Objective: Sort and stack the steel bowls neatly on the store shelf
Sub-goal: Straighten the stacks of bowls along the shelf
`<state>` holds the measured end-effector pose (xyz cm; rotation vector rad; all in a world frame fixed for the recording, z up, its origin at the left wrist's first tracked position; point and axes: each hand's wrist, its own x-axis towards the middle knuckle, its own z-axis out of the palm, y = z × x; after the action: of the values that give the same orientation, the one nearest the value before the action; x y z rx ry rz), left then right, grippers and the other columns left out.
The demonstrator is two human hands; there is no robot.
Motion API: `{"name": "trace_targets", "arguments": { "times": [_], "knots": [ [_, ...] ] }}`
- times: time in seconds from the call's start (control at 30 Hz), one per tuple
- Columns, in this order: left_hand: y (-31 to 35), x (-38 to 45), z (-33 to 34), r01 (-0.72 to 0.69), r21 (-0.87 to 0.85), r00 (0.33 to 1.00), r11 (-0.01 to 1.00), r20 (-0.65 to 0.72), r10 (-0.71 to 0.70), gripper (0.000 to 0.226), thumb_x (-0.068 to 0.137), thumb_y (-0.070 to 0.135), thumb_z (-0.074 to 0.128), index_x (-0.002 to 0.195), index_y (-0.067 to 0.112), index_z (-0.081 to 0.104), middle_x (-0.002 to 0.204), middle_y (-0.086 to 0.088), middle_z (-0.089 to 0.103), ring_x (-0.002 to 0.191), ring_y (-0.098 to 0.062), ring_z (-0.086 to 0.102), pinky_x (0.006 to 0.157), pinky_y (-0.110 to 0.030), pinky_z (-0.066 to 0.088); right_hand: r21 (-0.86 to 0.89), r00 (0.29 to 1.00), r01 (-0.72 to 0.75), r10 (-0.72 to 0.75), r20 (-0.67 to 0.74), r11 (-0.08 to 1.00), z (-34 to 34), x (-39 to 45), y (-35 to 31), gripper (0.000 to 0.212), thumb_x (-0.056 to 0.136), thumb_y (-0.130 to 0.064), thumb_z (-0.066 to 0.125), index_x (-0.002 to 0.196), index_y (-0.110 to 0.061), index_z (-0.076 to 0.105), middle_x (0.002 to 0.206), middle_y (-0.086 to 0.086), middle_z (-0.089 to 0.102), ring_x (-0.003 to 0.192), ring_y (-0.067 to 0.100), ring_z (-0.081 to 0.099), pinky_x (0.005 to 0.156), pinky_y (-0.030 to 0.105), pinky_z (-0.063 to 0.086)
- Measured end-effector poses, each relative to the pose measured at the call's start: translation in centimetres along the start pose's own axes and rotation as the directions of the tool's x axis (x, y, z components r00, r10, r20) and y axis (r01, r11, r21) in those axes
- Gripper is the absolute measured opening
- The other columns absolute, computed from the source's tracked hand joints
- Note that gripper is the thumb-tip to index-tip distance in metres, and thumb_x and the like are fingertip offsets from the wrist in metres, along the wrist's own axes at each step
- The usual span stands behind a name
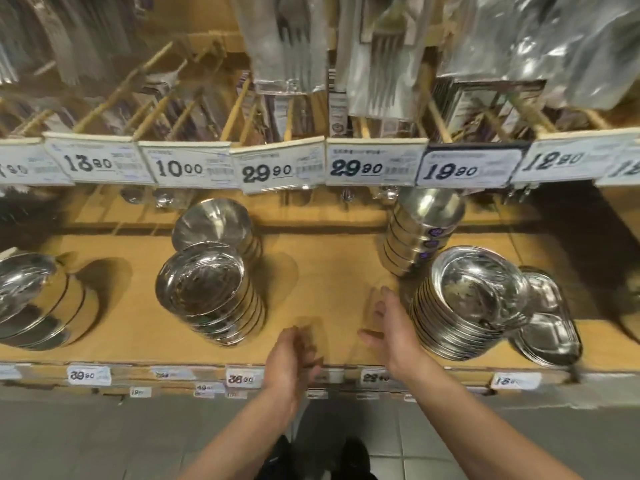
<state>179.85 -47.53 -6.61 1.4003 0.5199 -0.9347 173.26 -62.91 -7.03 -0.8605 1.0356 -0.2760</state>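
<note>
Several stacks of steel bowls stand on the wooden shelf (329, 271). A front stack (207, 292) sits centre-left with a smaller stack (214, 223) behind it. At right is a wide stack (467, 299), and a tall stack of upturned bowls (422, 230) stands behind that. My left hand (294, 362) hovers over the shelf's front edge, fingers loosely curled, holding nothing. My right hand (391, 327) reaches out over the bare shelf, fingers spread, just left of the wide stack. Neither hand touches a bowl.
Compartment trays (543, 320) lean against the wide stack at far right. Larger bowls (31, 299) lie tilted at far left. Price tags (266, 168) line the upper shelf edge, with packed cutlery (291, 46) hanging above. Tiled floor lies below.
</note>
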Motion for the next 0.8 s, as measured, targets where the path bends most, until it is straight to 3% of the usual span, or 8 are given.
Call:
{"name": "trace_targets", "arguments": {
  "times": [0.17, 0.23, 0.37, 0.5, 0.57, 0.63, 0.73, 0.8],
  "knots": [
    [3.5, 2.9, 6.9, -0.282, 0.23, 0.935, 0.931, 0.282, 0.214, 0.018, 0.096, 0.023, 0.059, 0.111, 0.029, 0.066, 0.11, -0.001, 0.073, 0.093, -0.015, 0.067, 0.075, -0.028, 0.053, 0.005, 0.998, 0.044, -0.044, 0.053, 0.999, -0.8, 0.0, 1.0, 0.035, 0.108, -0.048, 0.032, 0.129, -0.035, 0.056, 0.136, -0.005, 0.059, 0.119, 0.009, 0.057, 0.098, 0.048, 0.051],
    [4.7, 5.2, 9.1, -0.424, 0.323, 0.879, 0.846, 0.373, 0.298, 0.031, 0.093, 0.015, 0.063, 0.119, 0.032, 0.06, 0.124, -0.004, 0.067, 0.097, -0.015, 0.065, 0.075, -0.024, 0.051, 0.027, 1.0, 0.025, -0.025, 0.014, 0.999, -0.9, 0.3, 0.9, 0.029, 0.107, -0.048, 0.036, 0.129, -0.039, 0.053, 0.133, -0.008, 0.056, 0.119, 0.009, 0.058, 0.09, 0.043, 0.056],
    [4.9, 9.4, 13.0, -0.516, 0.369, 0.812, 0.773, 0.498, 0.303, 0.07, 0.084, 0.006, 0.076, 0.146, 0.019, 0.046, 0.14, -0.002, 0.053, 0.119, -0.016, 0.056, 0.088, -0.02, 0.049, 0.11, 0.999, -0.014, 0.019, -0.045, 0.994, -1.3, 1.2, 1.1, 0.017, 0.104, -0.05, 0.044, 0.106, -0.042, 0.058, 0.113, -0.01, 0.06, 0.099, 0.006, 0.062, 0.088, 0.043, 0.06],
    [3.5, 11.9, 15.0, -0.576, 0.35, 0.725, 0.738, 0.635, 0.265, 0.07, 0.079, 0.002, 0.081, 0.137, 0.022, 0.048, 0.129, 0.011, 0.059, 0.119, -0.008, 0.054, 0.083, -0.01, 0.048, 0.214, 0.994, -0.017, 0.041, -0.105, 0.977, -1.6, 1.4, 1.5, 0.021, 0.103, -0.046, 0.049, 0.11, -0.033, 0.064, 0.11, -0.005, 0.066, 0.099, 0.009, 0.064, 0.094, 0.05, 0.058],
    [3.1, 12.7, 15.4, -0.613, 0.32, 0.67, 0.722, 0.695, 0.26, 0.066, 0.075, 0.008, 0.084, 0.127, 0.035, 0.053, 0.114, 0.029, 0.067, 0.109, 0.007, 0.06, 0.075, -0.007, 0.05, 0.238, 0.991, -0.013, 0.044, -0.123, 0.971, -1.7, 1.1, 1.5, 0.032, 0.103, -0.045, 0.049, 0.129, -0.03, 0.059, 0.129, -0.002, 0.059, 0.119, 0.015, 0.058, 0.095, 0.05, 0.057],
    [3.0, 12.9, 15.6, -0.637, 0.307, 0.646, 0.707, 0.713, 0.273, 0.065, 0.067, 0.019, 0.086, 0.111, 0.053, 0.054, 0.099, 0.049, 0.061, 0.096, 0.026, 0.056, 0.072, -0.005, 0.05, 0.237, 0.993, -0.003, 0.03, -0.11, 0.971, -1.8, 1.0, 1.5, 0.04, 0.104, -0.046, 0.046, 0.141, -0.032, 0.052, 0.142, -0.004, 0.052, 0.132, 0.016, 0.049, 0.096, 0.048, 0.056],
    [3.1, 13.8, 16.1, -0.679, 0.291, 0.626, 0.675, 0.709, 0.324, 0.069, 0.057, 0.027, 0.088, 0.095, 0.074, 0.055, 0.101, 0.046, 0.062, 0.098, 0.026, 0.055, 0.089, -0.021, 0.054, 0.234, 0.997, -0.002, 0.019, -0.074, 0.972, -1.9, 0.9, 1.7, 0.047, 0.105, -0.049, 0.042, 0.149, -0.032, 0.046, 0.147, -0.01, 0.048, 0.137, 0.014, 0.045, 0.098, 0.047, 0.055],
    [3.3, 14.5, 16.5, -0.709, 0.336, 0.632, 0.62, 0.694, 0.346, 0.077, 0.051, 0.033, 0.09, 0.11, 0.066, 0.054, 0.117, 0.032, 0.062, 0.108, 0.016, 0.055, 0.105, -0.033, 0.048, 0.242, 0.997, -0.004, 0.023, -0.076, 0.97, -1.8, 1.0, 1.9, 0.037, 0.105, -0.048, 0.041, 0.138, -0.036, 0.054, 0.139, -0.011, 0.056, 0.126, 0.009, 0.052, 0.098, 0.049, 0.056]
  ]
}}
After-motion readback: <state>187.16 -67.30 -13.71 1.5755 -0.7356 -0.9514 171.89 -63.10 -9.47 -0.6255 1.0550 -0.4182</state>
